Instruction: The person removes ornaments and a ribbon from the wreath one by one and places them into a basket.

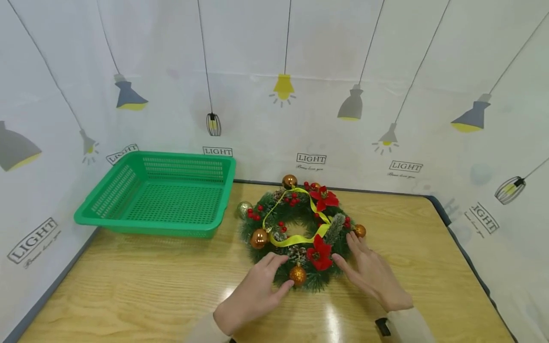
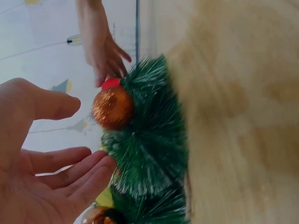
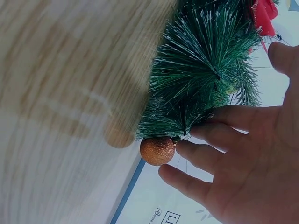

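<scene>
We see a Christmas wreath [image 1: 300,228] lying flat on a wooden desk [image 1: 150,290], with a person's two hands resting at its near rim. The left hand [image 1: 253,295] lies at the near-left edge, fingers [image 1: 274,261] straight and loosely spread, their tips touching the green needles just beside a glittery orange bauble [image 1: 298,275]. The right hand [image 1: 371,274] lies at the near-right edge, fingers [image 1: 353,240] also straight and a little apart, the tips against the greenery next to a smaller orange bauble [image 1: 359,230]. Neither hand curls round anything.

Between the two sets of fingertips sits a red fabric flower [image 1: 319,254]; a yellow ribbon [image 1: 296,238] loops across the wreath's open centre just beyond them.

The left wrist view shows the open palm and fingers [image 2: 79,175] beside the frosted needles, with the orange bauble just past the thumb (the desk surface here is blurred). The right hand appears beyond it, small and partly cut off at the top edge. In the right wrist view the fingers [image 3: 210,156] brush the underside of the needles beside the small bauble; the thumb is cropped at the frame edge.

Well away from the left fingers, towards the far-left corner of the desk, stands a green plastic basket [image 1: 141,224]. Both forearms are cut off at the bottom of the head view.
</scene>
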{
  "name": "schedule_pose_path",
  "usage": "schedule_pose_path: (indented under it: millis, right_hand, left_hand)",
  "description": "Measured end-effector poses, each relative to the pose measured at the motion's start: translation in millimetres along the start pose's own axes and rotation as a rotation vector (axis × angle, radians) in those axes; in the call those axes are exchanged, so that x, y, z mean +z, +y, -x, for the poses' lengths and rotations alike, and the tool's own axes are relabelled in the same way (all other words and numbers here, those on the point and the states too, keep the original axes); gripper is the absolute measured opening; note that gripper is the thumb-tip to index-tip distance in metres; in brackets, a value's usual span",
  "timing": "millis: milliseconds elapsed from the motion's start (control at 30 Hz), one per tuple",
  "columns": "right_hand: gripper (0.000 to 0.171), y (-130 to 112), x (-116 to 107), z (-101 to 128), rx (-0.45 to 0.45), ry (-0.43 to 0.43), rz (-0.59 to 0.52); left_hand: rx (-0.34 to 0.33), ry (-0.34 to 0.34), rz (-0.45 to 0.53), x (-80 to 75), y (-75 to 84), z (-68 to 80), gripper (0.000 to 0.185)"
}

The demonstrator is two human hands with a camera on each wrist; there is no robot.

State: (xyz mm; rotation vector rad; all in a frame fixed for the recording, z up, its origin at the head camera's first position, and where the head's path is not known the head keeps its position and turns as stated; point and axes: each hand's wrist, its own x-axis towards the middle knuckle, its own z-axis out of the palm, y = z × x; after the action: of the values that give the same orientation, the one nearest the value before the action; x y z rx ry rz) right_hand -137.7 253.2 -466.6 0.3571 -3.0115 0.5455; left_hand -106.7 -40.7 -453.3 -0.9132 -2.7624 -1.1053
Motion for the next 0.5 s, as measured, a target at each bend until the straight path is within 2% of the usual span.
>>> schedule_pose_path:
  millis: [133,333,500]
  right_hand:
    - [0.076,1,1,-1,0.004,-0.002,-0.017]
    - [0.078,2,1,0,0.004,-0.010,-0.007]
    - [0.082,2,1,0,0.009,-0.024,0.006]
  left_hand:
    - [0.004,0.028,-0.012,6.3,1.1,-0.6,0.048]
    - [-0.015,0.028,-0.029,15.9,3.2,-3.6,0.048]
    - [-0.029,0.037,-0.081,24.3,4.2,-4.5,0.047]
